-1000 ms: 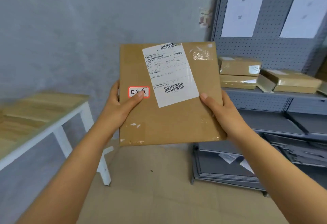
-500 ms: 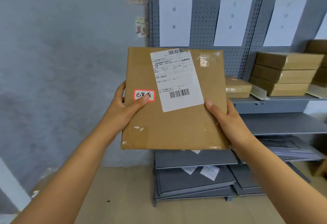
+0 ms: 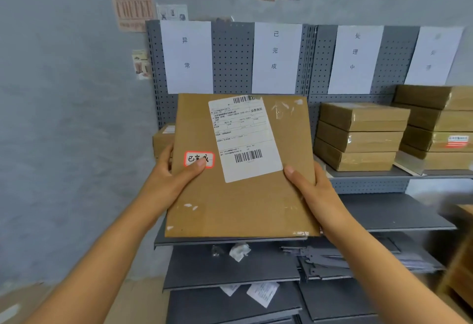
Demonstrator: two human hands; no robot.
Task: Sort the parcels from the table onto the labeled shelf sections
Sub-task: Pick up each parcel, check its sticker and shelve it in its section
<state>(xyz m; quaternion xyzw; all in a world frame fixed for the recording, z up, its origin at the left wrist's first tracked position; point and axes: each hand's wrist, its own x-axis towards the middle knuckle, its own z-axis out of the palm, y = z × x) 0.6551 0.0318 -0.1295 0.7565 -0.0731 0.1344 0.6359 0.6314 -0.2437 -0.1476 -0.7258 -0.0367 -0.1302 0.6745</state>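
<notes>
Parcel (image 3: 238,167) held upright before shelf (image 3: 371,173) | your left hand (image 3: 176,178) and right hand (image 3: 311,190) clamp its side edges | view has swung from counter to shelf | red tag (image 3: 199,159) matches 已完成 sign (image 3: 275,57); place it there.

Both hands hold a flat brown parcel (image 3: 240,195) upright before a grey pegboard shelf (image 3: 371,172). Left hand (image 3: 171,180) grips its left edge, thumb over a red-bordered sticker (image 3: 199,159); right hand (image 3: 312,185) grips the right edge. White shipping label (image 3: 245,139) faces the camera. Stacked parcels (image 3: 358,137) sit on the shelf at right, paper section signs (image 3: 276,57) above.
</notes>
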